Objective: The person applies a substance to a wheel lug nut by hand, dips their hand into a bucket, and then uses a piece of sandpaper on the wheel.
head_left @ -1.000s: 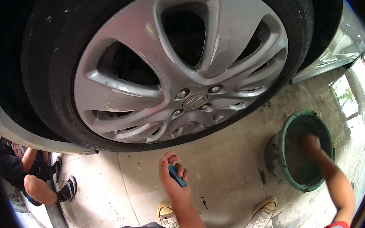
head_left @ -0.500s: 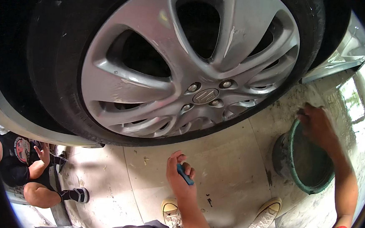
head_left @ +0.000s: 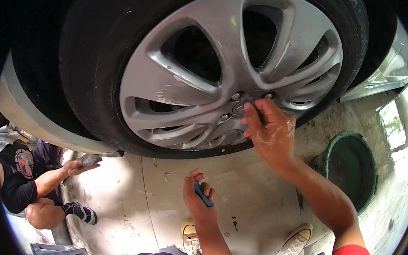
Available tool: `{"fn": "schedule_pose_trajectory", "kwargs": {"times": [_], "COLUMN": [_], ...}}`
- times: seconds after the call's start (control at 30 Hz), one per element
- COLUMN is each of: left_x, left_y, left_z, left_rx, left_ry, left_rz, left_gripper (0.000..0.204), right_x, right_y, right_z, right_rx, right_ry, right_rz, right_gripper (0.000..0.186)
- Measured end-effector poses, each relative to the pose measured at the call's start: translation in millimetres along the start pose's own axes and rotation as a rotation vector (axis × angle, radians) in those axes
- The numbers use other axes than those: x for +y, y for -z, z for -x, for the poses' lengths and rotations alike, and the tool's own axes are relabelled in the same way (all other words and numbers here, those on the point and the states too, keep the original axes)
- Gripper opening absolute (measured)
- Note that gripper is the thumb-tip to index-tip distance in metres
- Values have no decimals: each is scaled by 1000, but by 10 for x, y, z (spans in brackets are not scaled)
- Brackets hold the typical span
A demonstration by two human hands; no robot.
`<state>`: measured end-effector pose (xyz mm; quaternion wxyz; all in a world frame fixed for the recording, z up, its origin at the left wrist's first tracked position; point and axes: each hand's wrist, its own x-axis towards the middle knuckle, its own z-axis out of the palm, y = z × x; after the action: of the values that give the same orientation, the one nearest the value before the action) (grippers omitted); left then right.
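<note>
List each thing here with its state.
Left hand: curled around blue object
Right hand: wet-looking, seemingly pinching dark piece
Wheel: mounted, streaked with light marks
Bucket: upright, uncovered
Sneakers: worn, laced
Co-worker's hand: holding grayish lump

a car workshop or wash bay is suggested by the silver multi-spoke wheel (head_left: 234, 59) at upper centre, the pale, stained slab floor (head_left: 256, 196) below, and the round dark-green bucket (head_left: 328, 158) at right.
</note>
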<state>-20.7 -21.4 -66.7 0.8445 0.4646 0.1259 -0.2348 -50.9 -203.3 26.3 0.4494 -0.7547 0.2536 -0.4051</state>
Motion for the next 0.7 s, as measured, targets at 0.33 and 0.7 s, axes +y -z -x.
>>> {"fn": "schedule_pose_trajectory", "kwargs": {"times": [0.33,0.7], "left_x": [-55,-107], "left_y": [-118,-129], "left_z": [40,41], "left_rx": [-25,-23], "left_ry": [59,72], "left_rz": [12,12], "left_gripper": [24,26], "right_x": [-177,-143], "right_y": [-239,-106], "right_z": [41,-36], "right_rx": [9,-110], "right_ry": [-452,-872], "right_rz": [-366,-1135], "right_gripper": [25,14]}}
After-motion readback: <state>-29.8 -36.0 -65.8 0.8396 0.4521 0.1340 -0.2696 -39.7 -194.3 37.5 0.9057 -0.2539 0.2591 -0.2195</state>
